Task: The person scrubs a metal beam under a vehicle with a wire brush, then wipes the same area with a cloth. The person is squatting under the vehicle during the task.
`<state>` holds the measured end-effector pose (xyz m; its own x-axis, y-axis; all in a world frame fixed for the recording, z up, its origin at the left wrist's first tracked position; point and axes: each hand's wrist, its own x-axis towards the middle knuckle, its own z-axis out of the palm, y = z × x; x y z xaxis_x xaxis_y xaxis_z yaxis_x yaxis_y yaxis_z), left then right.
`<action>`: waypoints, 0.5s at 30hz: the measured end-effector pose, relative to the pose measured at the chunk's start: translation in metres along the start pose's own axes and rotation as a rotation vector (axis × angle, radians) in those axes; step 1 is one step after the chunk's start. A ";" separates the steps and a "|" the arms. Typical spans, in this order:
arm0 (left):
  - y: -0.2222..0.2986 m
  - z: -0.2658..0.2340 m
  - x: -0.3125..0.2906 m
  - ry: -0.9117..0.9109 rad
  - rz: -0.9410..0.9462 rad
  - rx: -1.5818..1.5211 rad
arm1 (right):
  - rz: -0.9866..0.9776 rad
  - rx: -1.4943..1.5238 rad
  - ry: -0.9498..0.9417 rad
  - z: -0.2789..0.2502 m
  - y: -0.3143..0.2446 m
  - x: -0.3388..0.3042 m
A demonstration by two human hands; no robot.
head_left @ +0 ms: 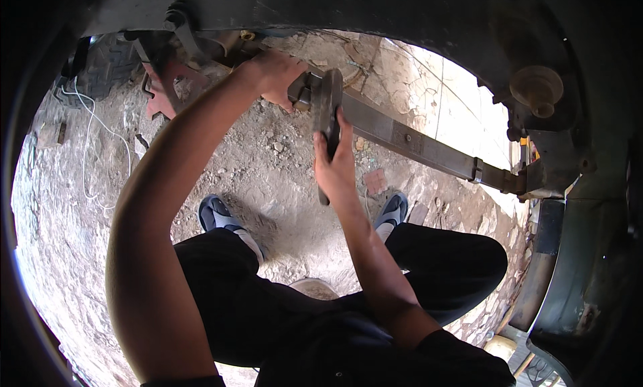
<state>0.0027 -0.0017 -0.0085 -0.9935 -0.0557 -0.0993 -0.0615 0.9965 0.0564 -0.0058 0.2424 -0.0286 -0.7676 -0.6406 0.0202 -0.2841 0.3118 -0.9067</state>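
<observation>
A leaf spring (412, 142) runs from the middle out to a bracket at the right, under the dark vehicle body. My left hand (276, 77) reaches far forward, its fingers and thumb closed around a dark metal part (301, 92) at the spring's inner end. Some of those fingers are hidden. My right hand (336, 162) grips a long, dark, thick metal bar-like tool (327, 105). The tool stands nearly upright in the picture, its upper part in front of the spring, its lower end below my palm. Whether it touches the spring I cannot tell.
A red stand (164, 92) and a tyre (110, 69) are at the far left, with a white cord (87, 125) nearby. Vehicle bodywork (281, 8) hangs low across the top, and panels (583, 273) close in the right. Rubble and a brick piece (376, 180) lie between my feet.
</observation>
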 end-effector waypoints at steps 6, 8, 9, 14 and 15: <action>0.004 -0.010 0.005 -0.032 -0.004 -0.021 | 0.018 -0.037 -0.003 -0.009 -0.005 0.024; 0.005 -0.012 0.006 -0.049 -0.010 -0.022 | -0.192 -0.124 0.082 -0.004 0.007 0.012; 0.005 -0.010 0.006 -0.043 -0.011 -0.015 | -0.203 -0.100 0.089 -0.001 0.010 0.004; -0.001 0.001 -0.001 0.034 0.046 -0.046 | -0.059 0.011 0.023 0.002 0.018 -0.008; -0.001 0.001 0.000 0.052 0.057 -0.063 | -0.048 0.008 0.037 0.004 0.013 -0.005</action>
<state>0.0031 -0.0025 -0.0094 -0.9991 -0.0036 -0.0430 -0.0088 0.9924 0.1231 -0.0031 0.2467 -0.0427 -0.7742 -0.6280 0.0790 -0.3162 0.2757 -0.9077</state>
